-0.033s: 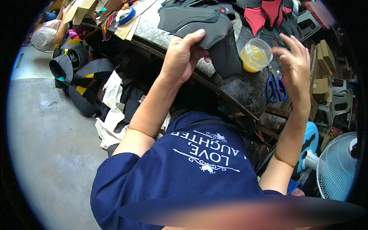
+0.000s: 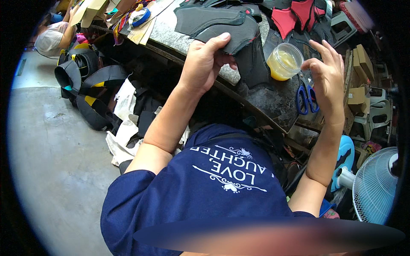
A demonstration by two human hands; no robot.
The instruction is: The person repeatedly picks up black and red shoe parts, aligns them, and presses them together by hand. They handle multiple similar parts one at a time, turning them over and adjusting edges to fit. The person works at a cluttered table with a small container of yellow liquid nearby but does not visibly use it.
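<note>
My left hand [image 2: 207, 62] pinches the edge of a black cut piece that looks like a shoe upper [image 2: 239, 36], thumb on top and fingers beneath. The piece is held at the table's near edge, over more black pieces [image 2: 254, 64]. My right hand [image 2: 326, 74] is raised at the right with its fingers apart, and I see nothing in it. Close to its fingertips stands a clear open jar [image 2: 285, 62] of thick yellowish stuff. Blue-handled scissors [image 2: 306, 100] lie between the jar and my right wrist, their blades partly hidden.
Red and black cut pieces [image 2: 294, 17] lie at the far right of the worktable [image 2: 279, 104]. A blue tape roll [image 2: 140, 18] sits at the far left. Black-and-yellow strips [image 2: 89, 81] are heaped below left. A white fan [image 2: 376, 183] stands at right. Another person [image 2: 51, 39] is at far left.
My right hand has shifted slightly left, its fingers nearer the jar. The black piece in my left hand has tilted a little; the left hand barely moves.
</note>
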